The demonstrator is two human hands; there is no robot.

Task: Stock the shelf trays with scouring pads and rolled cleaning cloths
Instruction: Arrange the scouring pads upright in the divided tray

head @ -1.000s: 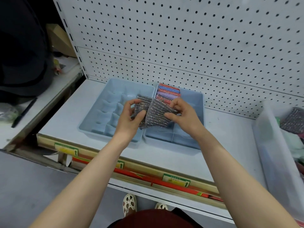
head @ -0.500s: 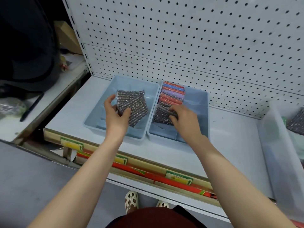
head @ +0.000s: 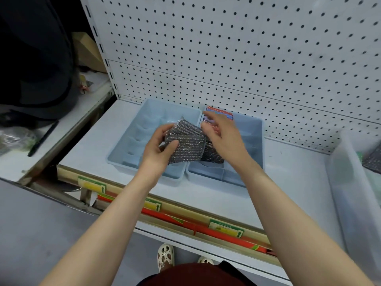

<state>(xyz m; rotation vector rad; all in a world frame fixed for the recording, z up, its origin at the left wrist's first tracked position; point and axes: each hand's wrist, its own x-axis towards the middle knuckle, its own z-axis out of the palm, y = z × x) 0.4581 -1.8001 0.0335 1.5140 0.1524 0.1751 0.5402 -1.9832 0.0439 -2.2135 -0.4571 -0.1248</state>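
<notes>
Where the white shelf (head: 288, 168) meets the pegboard back panel (head: 247, 58), two pale blue trays stand side by side, touching. Left tray (head: 132, 137): moulded dividers, no stock visible in it. Right tray (head: 253, 141): a row of coloured scouring pads (head: 220, 112) on edge at the back, red, blue and purple; one silver pad (head: 212, 155) lies further forward. At the right edge, a translucent bin (head: 346, 193), cut off by the frame, holds another silver pad (head: 371, 159). Price labels (head: 225, 227) line the shelf front.

Left hand (head: 158, 147): fingers and thumb curled round a fanned stack of silver scouring pads (head: 185, 145), metallic, knitted texture, held above the seam between the trays.

Right hand (head: 222, 137): over the right tray, fingers loosely extended, fingertips just beside the stack's upper edge; contact cannot be told. It hides much of the coloured row. Rolled cloths are not made out.
</notes>
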